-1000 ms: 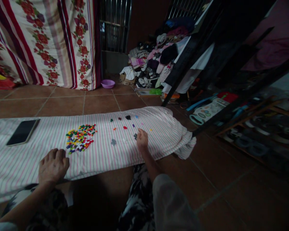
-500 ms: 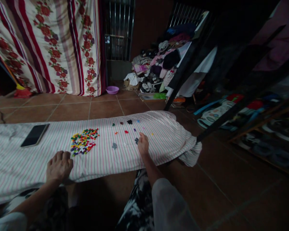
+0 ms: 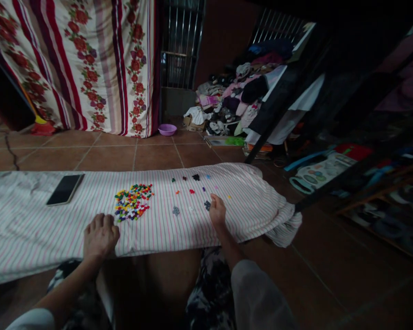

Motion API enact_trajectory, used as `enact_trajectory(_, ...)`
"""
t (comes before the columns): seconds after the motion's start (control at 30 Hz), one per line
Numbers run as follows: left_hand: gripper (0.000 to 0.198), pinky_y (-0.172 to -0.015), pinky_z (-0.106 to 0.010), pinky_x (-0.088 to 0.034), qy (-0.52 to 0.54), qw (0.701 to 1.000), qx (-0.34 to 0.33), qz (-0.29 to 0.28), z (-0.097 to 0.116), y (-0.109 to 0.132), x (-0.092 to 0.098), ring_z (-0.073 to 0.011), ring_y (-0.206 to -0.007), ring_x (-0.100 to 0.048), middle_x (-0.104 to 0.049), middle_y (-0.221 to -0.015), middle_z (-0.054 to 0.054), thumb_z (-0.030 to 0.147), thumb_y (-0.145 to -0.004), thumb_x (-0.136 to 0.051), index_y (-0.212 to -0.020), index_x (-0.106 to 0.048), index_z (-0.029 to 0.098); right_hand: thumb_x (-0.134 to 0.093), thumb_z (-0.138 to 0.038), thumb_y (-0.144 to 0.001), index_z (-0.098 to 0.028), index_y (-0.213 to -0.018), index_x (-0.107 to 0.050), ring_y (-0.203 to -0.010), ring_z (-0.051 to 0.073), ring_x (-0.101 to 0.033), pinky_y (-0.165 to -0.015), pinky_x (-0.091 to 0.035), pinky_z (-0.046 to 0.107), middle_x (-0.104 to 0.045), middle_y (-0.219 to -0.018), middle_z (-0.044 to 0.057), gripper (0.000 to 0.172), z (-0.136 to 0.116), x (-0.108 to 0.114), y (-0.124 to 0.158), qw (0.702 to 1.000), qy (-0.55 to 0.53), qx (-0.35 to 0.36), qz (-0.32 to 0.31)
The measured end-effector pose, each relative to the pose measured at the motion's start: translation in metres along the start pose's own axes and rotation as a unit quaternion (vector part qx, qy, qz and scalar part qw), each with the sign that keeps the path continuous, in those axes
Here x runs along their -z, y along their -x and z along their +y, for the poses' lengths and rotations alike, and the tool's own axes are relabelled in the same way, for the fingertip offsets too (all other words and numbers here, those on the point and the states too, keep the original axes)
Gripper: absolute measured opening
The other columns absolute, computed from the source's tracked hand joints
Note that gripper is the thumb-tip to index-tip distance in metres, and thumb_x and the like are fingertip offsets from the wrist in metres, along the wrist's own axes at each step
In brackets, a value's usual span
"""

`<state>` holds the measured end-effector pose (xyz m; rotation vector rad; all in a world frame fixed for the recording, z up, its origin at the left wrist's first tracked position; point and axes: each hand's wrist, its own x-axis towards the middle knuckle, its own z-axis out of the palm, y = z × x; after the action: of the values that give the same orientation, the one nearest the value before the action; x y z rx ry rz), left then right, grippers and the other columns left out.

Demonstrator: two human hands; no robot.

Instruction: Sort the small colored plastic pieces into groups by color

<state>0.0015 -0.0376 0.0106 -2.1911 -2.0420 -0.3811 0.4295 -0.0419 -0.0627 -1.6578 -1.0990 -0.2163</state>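
Observation:
My left hand (image 3: 101, 234) rests palm down on the striped cloth (image 3: 72, 243), its fingers lying on the fabric just below a heap of small multicoloured pieces (image 3: 132, 201). My right hand (image 3: 218, 211) is closed, thumb and fingertips together, beside a small cluster of dark grey pieces (image 3: 207, 205). Whatever may be between those fingertips is too small to make out. Around it lie small single-colour groups: light grey pieces (image 3: 175, 211), white pieces (image 3: 191, 209), red pieces (image 3: 192, 191), black pieces (image 3: 196, 177) and a yellow piece (image 3: 229, 196).
A phone (image 3: 65, 189) lies on the cloth at the left. Beyond the bench, a purple basin (image 3: 167, 129) sits on the tiled floor near a floral curtain (image 3: 99, 68). Clothes are piled (image 3: 234, 96) at the back, and a dark slanting post (image 3: 261, 149) stands near the cloth's right end.
The view has swung a little left, so everything appears further right. Both hands keep about the same places beside the heap and the dark grey pieces.

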Motion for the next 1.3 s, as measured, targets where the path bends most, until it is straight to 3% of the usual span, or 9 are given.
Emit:
enact_trajectory(0.33, 0.034, -0.099, -0.044, -0.040, 0.023, 0.999, 0.001, 0.043, -0.005, 0.001, -0.011, -0.0308, -0.123, -0.052, -0.056, -0.131, -0.020, 0.024, -0.087, -0.042, -0.112, -0.061, 0.011, -0.039, -0.039, -0.088, -0.017, -0.097, -0.069, -0.098, 0.026, -0.062, -0.094, -0.048, 0.049, -0.069, -0.101, 0.014, 0.038, 0.002, 0.008, -0.007, 0.998, -0.009, -0.041, -0.054)
enact_trajectory(0.47, 0.035, -0.102, -0.044, -0.038, 0.017, 0.998, -0.004, 0.052, -0.007, 0.002, -0.016, -0.0315, -0.126, -0.051, -0.057, -0.131, -0.020, 0.024, -0.088, -0.041, -0.114, -0.061, 0.011, -0.040, -0.040, -0.087, -0.018, -0.097, -0.068, -0.098, 0.027, -0.061, -0.095, -0.047, 0.050, -0.068, -0.101, 0.013, 0.037, 0.001, 0.010, -0.008, 0.998, -0.006, -0.054, -0.044)
enact_trajectory(0.8, 0.034, -0.103, -0.044, -0.037, 0.034, 0.999, -0.002, 0.041, -0.006, 0.001, -0.013, -0.0321, -0.128, -0.049, -0.056, -0.133, -0.021, 0.024, -0.088, -0.040, -0.112, -0.061, 0.011, -0.038, -0.029, -0.084, -0.018, -0.104, -0.065, -0.104, 0.027, -0.056, -0.099, -0.044, 0.050, -0.065, -0.105, 0.014, 0.035, -0.007, 0.006, -0.014, 0.996, 0.049, 0.001, -0.078)
enact_trajectory(1.07, 0.033, -0.103, -0.046, -0.037, 0.033, 0.998, -0.004, 0.052, -0.006, 0.002, -0.015, -0.0340, -0.128, -0.049, -0.057, -0.132, -0.022, 0.023, -0.087, -0.041, -0.111, -0.061, 0.010, -0.039, -0.021, -0.082, -0.017, -0.108, -0.066, -0.113, 0.028, -0.054, -0.102, -0.043, 0.051, -0.062, -0.114, 0.015, 0.037, -0.041, 0.001, 0.003, 0.988, 0.067, 0.109, -0.084)
enact_trajectory(1.3, 0.036, -0.102, -0.048, -0.037, 0.057, 0.997, 0.003, 0.049, -0.005, 0.001, -0.010, -0.0351, -0.129, -0.049, -0.058, -0.131, -0.024, 0.023, -0.086, -0.042, -0.112, -0.061, 0.008, -0.040, -0.021, -0.085, -0.020, -0.111, -0.067, -0.110, 0.025, -0.056, -0.103, -0.045, 0.047, -0.063, -0.112, 0.012, 0.037, -0.085, -0.018, -0.001, 0.983, 0.049, 0.134, -0.120)
